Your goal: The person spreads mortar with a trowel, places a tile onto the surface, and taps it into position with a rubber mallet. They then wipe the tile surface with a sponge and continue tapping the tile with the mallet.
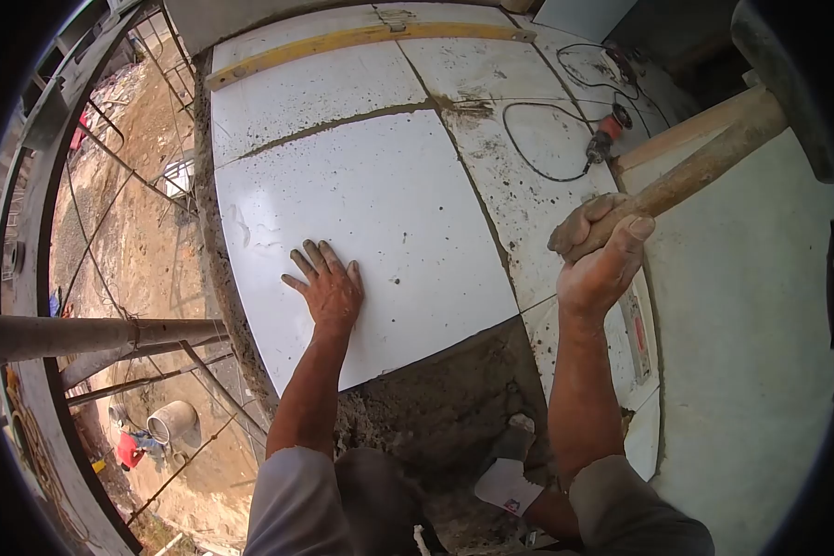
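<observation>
My left hand (332, 287) lies flat on a large white floor tile (408, 222), fingers spread and smeared with grey mortar. The fingers of my right hand (602, 250) are wrapped round the wooden handle of a mallet (704, 157), raised to the right above the tiles. Its dark, broad head sits at the upper right and is partly cut off by the edge of the view. Grey wet mortar (435, 371) is exposed along the tile's near edge, close to my knees. Small dark splashes dot the tile.
A yellow spirit level (371, 42) lies across the far tiles. A red power tool (609, 130) with a black cord rests at the right. Past the ragged left slab edge (218, 222) are scaffold poles (111, 339) and a drop to ground where another person (132, 449) is.
</observation>
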Action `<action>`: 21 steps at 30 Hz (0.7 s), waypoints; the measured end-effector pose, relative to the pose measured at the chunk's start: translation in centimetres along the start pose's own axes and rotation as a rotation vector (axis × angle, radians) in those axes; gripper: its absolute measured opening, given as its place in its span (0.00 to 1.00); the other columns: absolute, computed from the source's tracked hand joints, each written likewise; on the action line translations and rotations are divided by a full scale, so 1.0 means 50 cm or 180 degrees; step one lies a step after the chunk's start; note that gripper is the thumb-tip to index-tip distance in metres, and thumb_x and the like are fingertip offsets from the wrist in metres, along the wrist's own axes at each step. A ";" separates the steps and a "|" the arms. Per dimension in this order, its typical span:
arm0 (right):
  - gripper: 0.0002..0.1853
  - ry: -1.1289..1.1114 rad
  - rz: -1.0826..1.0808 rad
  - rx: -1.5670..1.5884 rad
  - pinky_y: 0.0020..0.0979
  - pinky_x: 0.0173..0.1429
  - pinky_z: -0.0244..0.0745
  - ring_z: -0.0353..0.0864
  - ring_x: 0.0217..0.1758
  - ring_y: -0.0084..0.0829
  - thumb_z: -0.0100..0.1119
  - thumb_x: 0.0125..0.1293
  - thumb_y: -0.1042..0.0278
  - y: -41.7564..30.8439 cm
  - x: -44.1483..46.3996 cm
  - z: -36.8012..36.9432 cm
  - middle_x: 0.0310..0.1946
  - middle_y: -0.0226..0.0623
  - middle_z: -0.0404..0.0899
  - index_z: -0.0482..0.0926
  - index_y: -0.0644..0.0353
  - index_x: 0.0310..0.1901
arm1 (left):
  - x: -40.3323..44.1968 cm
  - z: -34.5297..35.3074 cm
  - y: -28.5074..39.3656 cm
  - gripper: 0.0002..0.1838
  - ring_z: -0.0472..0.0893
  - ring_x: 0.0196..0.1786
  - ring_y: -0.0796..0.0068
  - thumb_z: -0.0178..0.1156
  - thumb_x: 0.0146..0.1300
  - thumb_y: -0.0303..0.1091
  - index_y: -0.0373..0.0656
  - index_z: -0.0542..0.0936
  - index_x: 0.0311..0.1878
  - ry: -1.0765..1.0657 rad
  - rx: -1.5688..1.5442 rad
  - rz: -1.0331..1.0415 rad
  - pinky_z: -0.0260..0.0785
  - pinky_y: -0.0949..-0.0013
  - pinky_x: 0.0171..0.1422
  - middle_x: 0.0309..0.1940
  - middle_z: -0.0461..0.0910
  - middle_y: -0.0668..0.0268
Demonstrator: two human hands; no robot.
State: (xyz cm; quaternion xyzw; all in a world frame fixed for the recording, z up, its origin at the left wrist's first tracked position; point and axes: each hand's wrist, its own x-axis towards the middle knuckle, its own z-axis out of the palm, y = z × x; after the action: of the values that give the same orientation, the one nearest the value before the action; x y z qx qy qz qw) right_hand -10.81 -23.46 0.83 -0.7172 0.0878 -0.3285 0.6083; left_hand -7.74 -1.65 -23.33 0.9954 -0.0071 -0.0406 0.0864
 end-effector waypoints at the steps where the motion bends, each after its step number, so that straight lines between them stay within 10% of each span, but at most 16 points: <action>1: 0.32 0.0188 -0.0365 0.0040 0.27 0.25 0.60 0.60 0.19 0.24 0.34 0.69 0.30 -0.004 0.004 -0.001 0.20 0.32 0.62 0.62 0.59 0.32 | -0.003 0.001 0.004 0.35 0.41 0.75 0.37 0.42 0.71 0.48 0.30 0.53 0.71 -0.0052 0.0017 -0.0025 0.32 0.27 0.70 0.73 0.47 0.42; 8: 0.21 -0.0405 0.0276 -0.2017 0.31 0.26 0.65 0.67 0.21 0.25 0.39 0.73 0.48 0.365 -0.225 -0.061 0.19 0.31 0.66 0.67 0.58 0.33 | 0.003 0.003 0.021 0.34 0.42 0.75 0.36 0.41 0.72 0.48 0.30 0.53 0.71 -0.0048 0.0072 -0.0101 0.33 0.26 0.70 0.73 0.46 0.44; 11: 0.21 -0.0483 0.1436 -0.0672 0.29 0.22 0.63 0.65 0.16 0.22 0.42 0.74 0.48 0.188 -0.118 -0.035 0.16 0.28 0.64 0.69 0.59 0.33 | 0.019 0.012 0.024 0.34 0.41 0.75 0.37 0.40 0.72 0.48 0.31 0.53 0.72 -0.0255 0.0094 -0.0106 0.34 0.25 0.69 0.74 0.46 0.46; 21: 0.32 -0.0306 -0.0033 0.0381 0.25 0.19 0.61 0.61 0.14 0.21 0.37 0.68 0.31 -0.019 0.085 0.047 0.18 0.29 0.62 0.63 0.60 0.37 | 0.112 0.026 0.103 0.36 0.39 0.77 0.44 0.38 0.72 0.52 0.34 0.49 0.73 0.0340 -0.0209 0.0190 0.27 0.31 0.73 0.75 0.44 0.46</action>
State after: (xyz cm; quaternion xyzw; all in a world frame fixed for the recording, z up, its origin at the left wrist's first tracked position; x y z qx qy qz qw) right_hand -6.46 -23.54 3.14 -0.6950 0.0349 -0.3015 0.6519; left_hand -2.30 -7.08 -24.17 0.9921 -0.0308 0.0149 0.1204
